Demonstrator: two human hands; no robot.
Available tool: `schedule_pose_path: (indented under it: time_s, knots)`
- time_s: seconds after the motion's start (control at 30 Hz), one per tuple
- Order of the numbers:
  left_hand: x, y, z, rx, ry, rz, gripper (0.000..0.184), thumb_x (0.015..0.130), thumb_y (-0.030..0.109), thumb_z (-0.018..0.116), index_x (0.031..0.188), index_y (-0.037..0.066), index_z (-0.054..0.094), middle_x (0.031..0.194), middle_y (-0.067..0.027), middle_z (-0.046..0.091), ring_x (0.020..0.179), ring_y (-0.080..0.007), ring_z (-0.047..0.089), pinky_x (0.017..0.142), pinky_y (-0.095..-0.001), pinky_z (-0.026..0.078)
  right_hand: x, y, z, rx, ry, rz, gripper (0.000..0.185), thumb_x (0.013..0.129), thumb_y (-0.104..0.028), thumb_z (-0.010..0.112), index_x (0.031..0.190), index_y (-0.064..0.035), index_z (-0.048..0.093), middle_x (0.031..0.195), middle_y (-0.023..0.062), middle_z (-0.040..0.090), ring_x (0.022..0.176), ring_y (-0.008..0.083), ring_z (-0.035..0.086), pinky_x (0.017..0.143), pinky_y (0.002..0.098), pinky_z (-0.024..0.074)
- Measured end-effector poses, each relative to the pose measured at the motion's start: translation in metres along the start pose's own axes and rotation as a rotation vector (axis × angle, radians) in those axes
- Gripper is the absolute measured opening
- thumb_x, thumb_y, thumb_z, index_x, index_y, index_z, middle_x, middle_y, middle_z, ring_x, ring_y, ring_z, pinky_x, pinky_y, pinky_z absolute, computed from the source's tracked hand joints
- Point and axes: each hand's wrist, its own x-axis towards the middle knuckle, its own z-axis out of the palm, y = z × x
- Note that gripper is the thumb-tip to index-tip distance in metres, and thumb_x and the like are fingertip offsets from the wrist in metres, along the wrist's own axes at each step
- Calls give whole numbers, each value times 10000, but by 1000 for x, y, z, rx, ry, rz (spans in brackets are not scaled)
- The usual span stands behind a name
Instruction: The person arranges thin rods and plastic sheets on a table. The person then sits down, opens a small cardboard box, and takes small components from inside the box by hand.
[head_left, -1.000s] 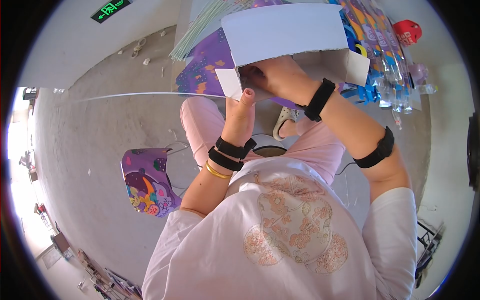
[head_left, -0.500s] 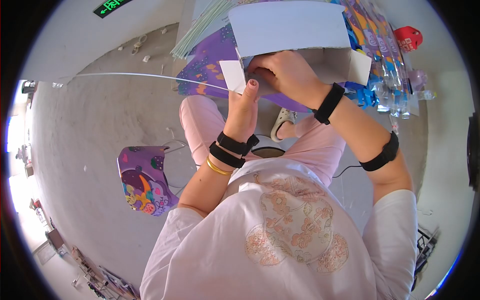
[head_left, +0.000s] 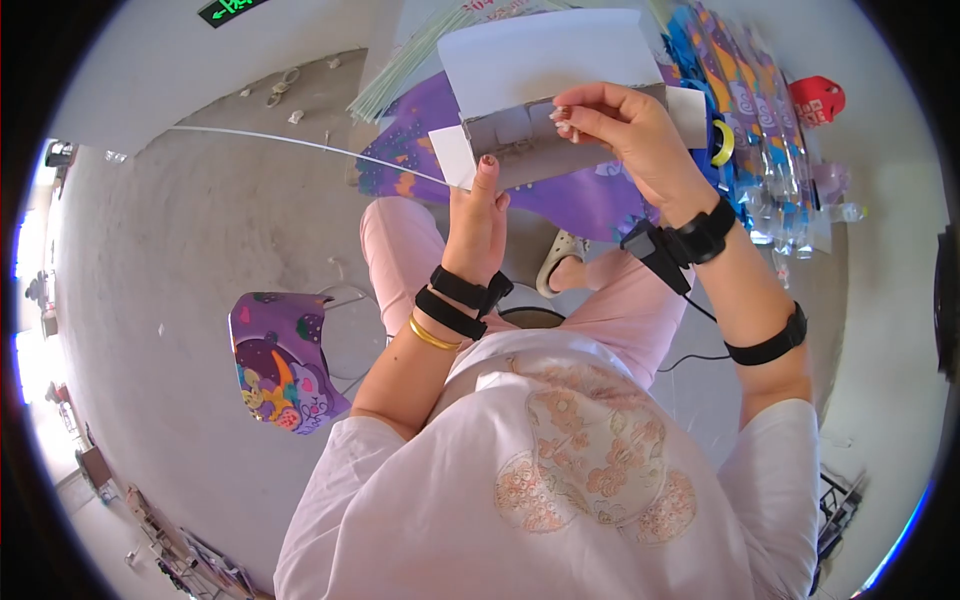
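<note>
A long thin white stick (head_left: 310,145) runs out leftward from my left hand (head_left: 476,225). That hand is closed, thumb up, against the left flap of an open white cardboard box (head_left: 550,60). Over the box's opening is my right hand (head_left: 635,135), its fingertips pinched together. Something small and pale may be between them, but I cannot make it out. The box has its lid raised, and its grey inside shows below my right fingers; what lies at its bottom is unclear.
Purple printed sheets (head_left: 590,205) lie under the box. A bundle of pale sticks (head_left: 410,75) is behind on the left. Several plastic-wrapped printed packs (head_left: 765,130) and a yellow tape roll (head_left: 722,143) are on the right. A purple printed piece (head_left: 285,360) stands at lower left.
My right hand has come up out of the box and moved right, fingers pinched. The box has shifted slightly left. My left hand stays at the flap with the stick.
</note>
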Motion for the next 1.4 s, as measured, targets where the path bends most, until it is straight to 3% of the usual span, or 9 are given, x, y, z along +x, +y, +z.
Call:
schedule_pose_path:
  time_s: [0.5, 0.77, 0.9, 1.07, 1.2, 1.23, 1.27, 1.33, 1.4]
  knots:
    - [25, -4, -49, -67, 210, -14, 406, 860, 389, 702, 1177, 201, 530, 1102, 80, 535, 1012, -114, 478, 914, -381, 317, 57, -14, -125, 546, 184, -16, 145, 920, -30, 589, 1048, 18, 640, 1020, 83, 666, 909, 159, 646, 834, 240, 532]
    - [40, 14, -112, 2, 272, 112, 484, 894, 425, 658, 1242, 124, 509, 1116, 4, 553, 994, -171, 508, 872, -355, 386, 155, 22, -295, 458, 680, -86, 113, 896, 7, 606, 1007, 24, 623, 988, 126, 658, 928, 203, 647, 805, 258, 542]
    - [55, 19, -117, -1, 309, 23, 518, 884, 461, 653, 1226, 100, 510, 1120, 4, 567, 982, -137, 523, 768, -312, 408, 206, 100, -363, 450, 803, -29, 137, 835, 40, 649, 970, 20, 632, 893, 129, 659, 792, 213, 662, 669, 252, 561]
    - [82, 28, -95, -7, 243, -76, 595, 867, 537, 634, 1221, 72, 515, 1089, -18, 562, 880, -141, 502, 777, -298, 399, 253, 178, -400, 175, 1153, 111, 132, 762, 50, 668, 890, 23, 688, 791, 116, 682, 654, 175, 654, 566, 241, 529]
    - [95, 20, -116, -20, 277, -105, 713, 856, 563, 617, 1367, 94, 452, 1359, -38, 495, 1219, -202, 463, 1026, -374, 341, 274, 229, -465, -356, 1098, 185, 146, 784, 50, 636, 923, 61, 678, 764, 117, 672, 638, 170, 655, 579, 228, 510]
    - [100, 20, -115, 5, 266, -138, 754, 851, 568, 616, 1420, 117, 409, 1459, -27, 415, 1358, -219, 343, 1122, -405, 240, 276, 236, -474, -507, 1087, 217, 135, 782, 36, 622, 891, 37, 703, 742, 112, 679, 641, 162, 661, 571, 240, 504]
    - [104, 18, -113, 7, 273, -151, 754, 851, 568, 616, 1420, 117, 409, 1459, -27, 415, 1358, -219, 343, 1122, -405, 240, 279, 244, -480, -675, 1092, 247, 136, 783, 22, 624, 884, 17, 714, 749, 107, 689, 649, 159, 666, 590, 250, 514]
    - [113, 12, -100, -30, 322, -106, 602, 895, 524, 592, 1324, 118, 479, 1264, -20, 532, 1026, -152, 501, 837, -295, 396, 281, 252, -487, -1004, 1078, 317, 128, 799, -27, 629, 862, -37, 740, 783, 94, 716, 675, 158, 684, 656, 276, 538]
    - [117, 9, -99, -14, 326, -126, 621, 895, 525, 588, 1349, 120, 463, 1321, -27, 506, 1119, -168, 480, 915, -317, 377, 285, 261, -493, -1006, 1069, 363, 122, 820, -59, 628, 858, -37, 742, 795, 99, 719, 698, 172, 694, 689, 287, 545]
